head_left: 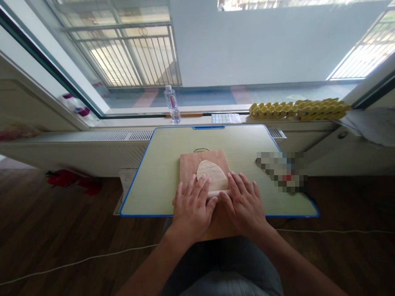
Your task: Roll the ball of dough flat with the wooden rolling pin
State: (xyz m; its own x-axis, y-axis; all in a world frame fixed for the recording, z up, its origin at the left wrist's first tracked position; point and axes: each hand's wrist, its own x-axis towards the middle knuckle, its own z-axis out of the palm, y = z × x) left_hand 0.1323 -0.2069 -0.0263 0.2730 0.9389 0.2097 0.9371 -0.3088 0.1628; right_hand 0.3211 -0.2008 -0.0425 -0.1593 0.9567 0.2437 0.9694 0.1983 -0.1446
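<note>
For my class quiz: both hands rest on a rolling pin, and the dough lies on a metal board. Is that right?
Not quite: the head view shows the dough on a wooden board. The left hand and right hand do rest on the rolling pin.

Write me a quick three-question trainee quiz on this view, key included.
1. True or false: the thin, pale dough sheet lies on the brown, rectangular wooden board.
2. Which stands upright on the white windowsill? A) black metal kettle; B) clear plastic bottle; C) green glass jar.
3. Fill in: the left hand and right hand rest palm-down on a pale, cylindrical ____.

Key: 1. True. 2. B. 3. Rolling pin.
</note>
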